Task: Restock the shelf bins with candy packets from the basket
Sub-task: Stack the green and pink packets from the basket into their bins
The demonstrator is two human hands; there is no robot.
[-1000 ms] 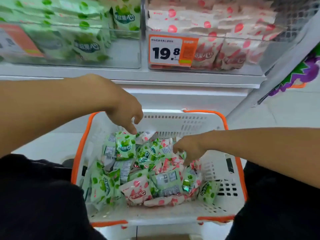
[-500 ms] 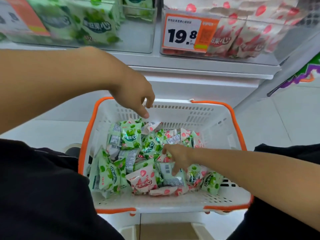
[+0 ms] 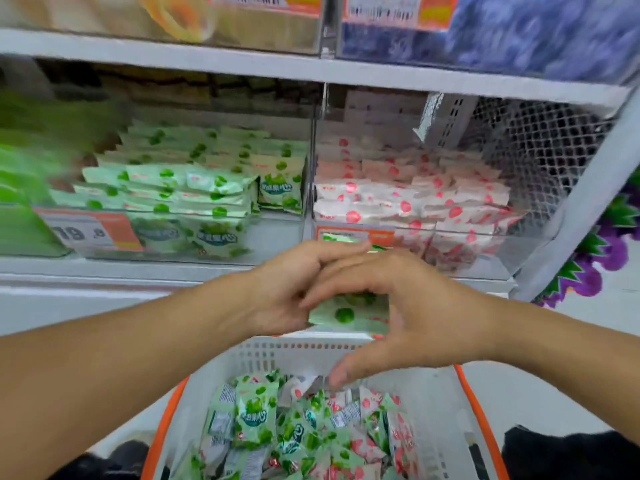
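Both hands together above the far rim of the basket [image 3: 429, 403], left hand [image 3: 294, 289] and right hand [image 3: 412, 306] gripping green candy packets [image 3: 346, 311] between curled fingers. Just beyond, green bin [image 3: 194, 199] left, pink bin [image 3: 408, 199] right.

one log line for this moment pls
phase: lift to shelf | left hand + right hand: hold green packets | above basket | green bin ahead
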